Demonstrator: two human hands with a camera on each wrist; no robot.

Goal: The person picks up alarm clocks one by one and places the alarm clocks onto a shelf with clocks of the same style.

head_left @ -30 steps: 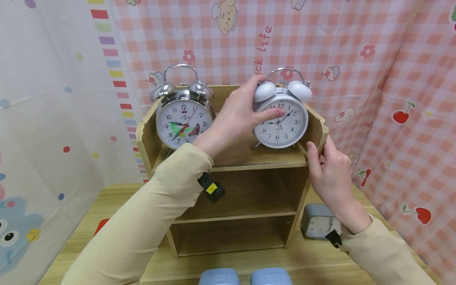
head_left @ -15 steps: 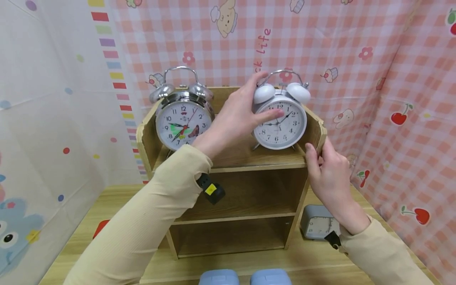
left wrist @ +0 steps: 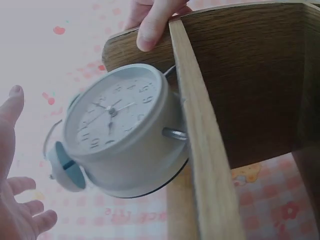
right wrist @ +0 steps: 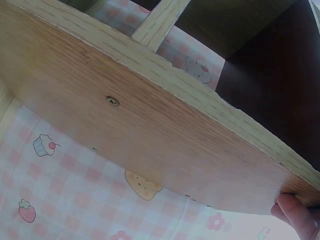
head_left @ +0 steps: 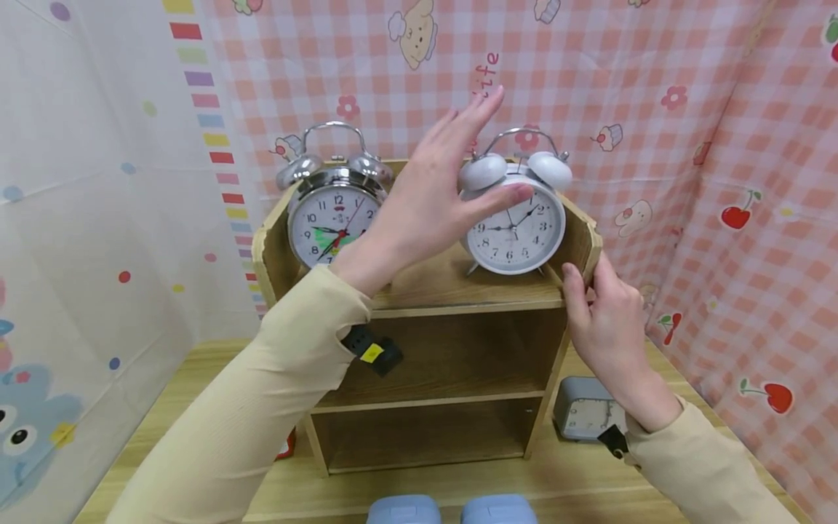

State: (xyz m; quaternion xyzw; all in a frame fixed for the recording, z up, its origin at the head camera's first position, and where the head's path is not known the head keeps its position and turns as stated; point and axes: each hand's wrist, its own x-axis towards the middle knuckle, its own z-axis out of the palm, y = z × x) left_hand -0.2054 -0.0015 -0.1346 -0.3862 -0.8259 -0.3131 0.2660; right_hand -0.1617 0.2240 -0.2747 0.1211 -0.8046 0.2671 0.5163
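A white twin-bell alarm clock (head_left: 513, 251) stands on the top level of a small wooden shelf (head_left: 458, 313), at its right end. My left hand (head_left: 425, 196) is spread beside its left bell, fingers straight and thumb across the upper dial in the head view. In the left wrist view a gap shows between that hand (left wrist: 12, 205) and the clock (left wrist: 120, 115). My right hand (head_left: 612, 327) grips the shelf's right side panel, thumb inside. The right wrist view shows the panel's outer face (right wrist: 150, 130). A silver twin-bell alarm clock (head_left: 310, 236) stands at the left end, partly behind my left wrist.
On the wooden table (head_left: 262, 502), a grey square clock (head_left: 583, 407) sits right of the shelf, partly behind my right wrist. Two light blue rounded objects (head_left: 404, 509) lie at the front edge of view. Part of a red thing (head_left: 286, 445) shows behind my left sleeve. Patterned cloths hang around.
My left hand has let go of the white alarm clock; its fingers have straightened and risen, and the wrist has shifted slightly left. The right hand keeps its grip on the panel.
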